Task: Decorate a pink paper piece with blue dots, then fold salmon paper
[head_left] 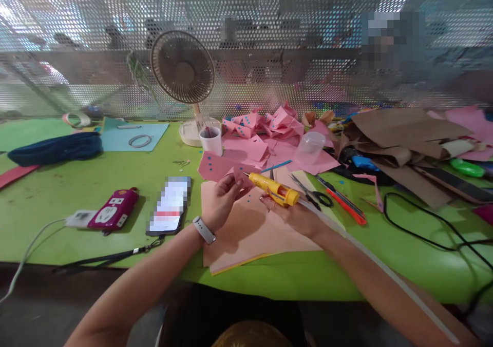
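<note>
Between its fingers my left hand [222,200] pinches a piece of pink paper [215,165] with small blue dots on it. My right hand [295,216] is wrapped round a yellow glue gun [271,188], its tip pointing left and close to the pink paper. A long, whitish glue stick [385,270] trails from the gun's back end along my right forearm. Both hands are above peach-coloured paper sheets [246,239]. To the right of the gun lie scissors [314,192] and an orange utility knife [342,200].
A fan [183,70], a white cup [211,140] and folded pink papers [269,123] stand along the back. On the left are a phone [169,206], a magenta power bank [115,211] and a dark blue pouch [57,148]. Brown paper [412,131] and a black cable [419,239] occupy the right.
</note>
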Available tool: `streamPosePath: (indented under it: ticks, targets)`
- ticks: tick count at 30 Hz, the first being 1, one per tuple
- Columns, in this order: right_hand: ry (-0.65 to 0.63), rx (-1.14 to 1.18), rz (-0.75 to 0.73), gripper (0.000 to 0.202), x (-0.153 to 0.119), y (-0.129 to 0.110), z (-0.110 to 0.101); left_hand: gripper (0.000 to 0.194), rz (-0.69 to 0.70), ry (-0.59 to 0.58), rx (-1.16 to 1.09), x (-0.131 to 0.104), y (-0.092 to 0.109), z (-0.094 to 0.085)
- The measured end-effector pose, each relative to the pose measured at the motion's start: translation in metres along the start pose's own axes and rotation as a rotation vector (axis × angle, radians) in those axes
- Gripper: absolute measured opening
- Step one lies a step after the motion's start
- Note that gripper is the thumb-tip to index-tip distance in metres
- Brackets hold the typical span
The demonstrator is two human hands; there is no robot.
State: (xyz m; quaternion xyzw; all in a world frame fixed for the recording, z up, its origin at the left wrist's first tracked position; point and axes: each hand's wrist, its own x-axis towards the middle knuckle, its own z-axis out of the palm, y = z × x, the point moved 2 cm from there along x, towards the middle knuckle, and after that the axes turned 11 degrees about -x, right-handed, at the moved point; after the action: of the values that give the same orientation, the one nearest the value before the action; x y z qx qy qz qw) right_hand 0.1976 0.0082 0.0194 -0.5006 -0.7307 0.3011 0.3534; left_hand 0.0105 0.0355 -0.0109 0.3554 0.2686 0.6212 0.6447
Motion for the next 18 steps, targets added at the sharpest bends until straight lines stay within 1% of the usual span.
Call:
streamPosePath:
  ticks: [9,12,18]
  targets:
    - [-0.010,0.043,0.029,0.011,0.000,-0.006,0.000,0.032,-0.012,-0.010,0.011,0.000,0.000,0.000]
    - [-0.011,0.042,0.044,0.012,0.001,-0.001,0.002,0.033,-0.015,-0.010,0.012,-0.001,0.000,0.001]
    - [0.003,-0.032,0.093,0.018,0.001,0.008,0.003,0.034,-0.010,-0.017,0.013,-0.002,0.001,0.003]
